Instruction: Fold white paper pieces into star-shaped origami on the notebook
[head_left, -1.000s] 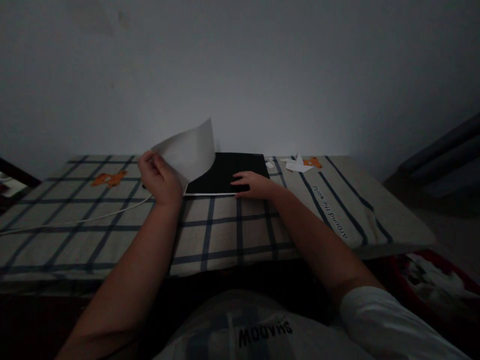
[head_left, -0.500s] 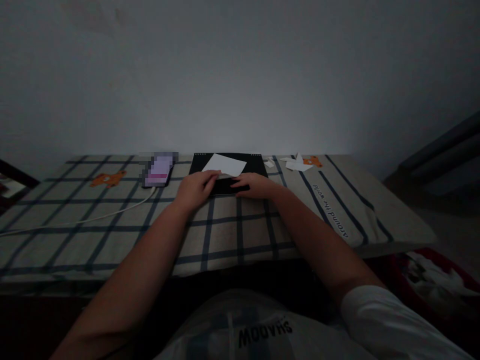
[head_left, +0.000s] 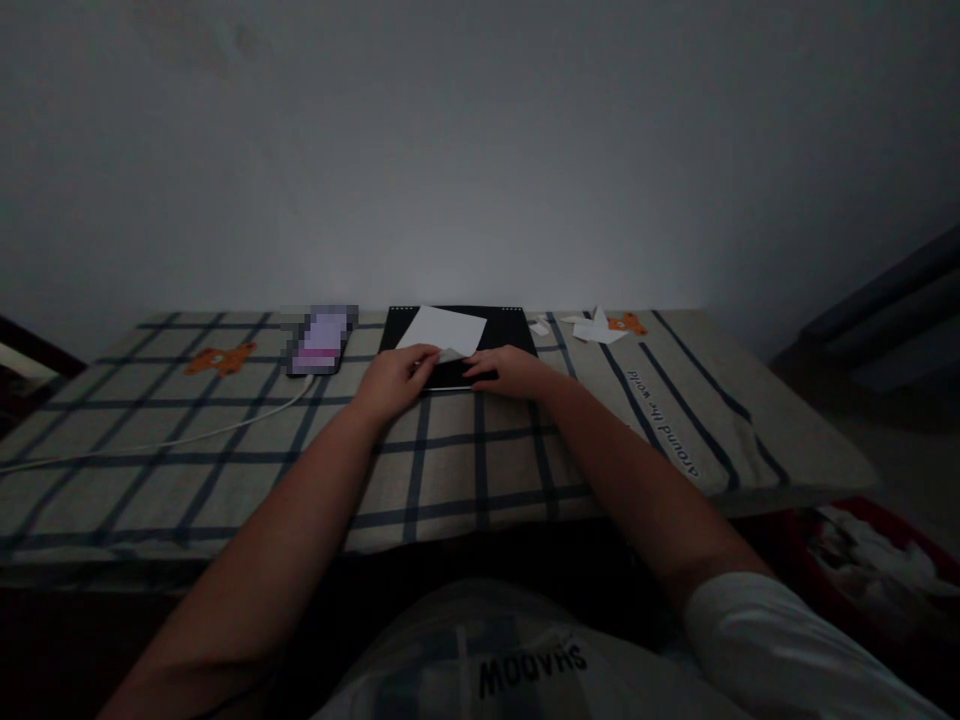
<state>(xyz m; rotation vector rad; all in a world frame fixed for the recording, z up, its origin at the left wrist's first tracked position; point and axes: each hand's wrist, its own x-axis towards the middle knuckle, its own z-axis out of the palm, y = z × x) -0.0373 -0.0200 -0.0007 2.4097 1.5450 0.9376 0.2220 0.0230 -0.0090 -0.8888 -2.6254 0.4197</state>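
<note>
Shirt [head_left: 420, 685] print, nearest the camera, was upside down and seemed to read "SHADOW". Past it, the surface [head_left: 446, 475] wore a checked cloth. On its right part, "around the world" ran slantwise, also upside down.

Both hands were low at the paper's near side, apart from each other. The left hand [head_left: 397, 378] had its fingers on the near edge; whether thumb and finger pinched it, I could not tell. The right hand [head_left: 514, 372], fingers spread, reached the near right corner.

The paper [head_left: 441, 328] lay askew just beyond the hands, left of the midline between them, the left hand nearer. A small flap [head_left: 452, 354] turned up between the fingertips; no long axis was clear.

Under it was a black pad [head_left: 510, 335]. Left stood a phone [head_left: 322, 335], its screen too blurred to read.
</note>
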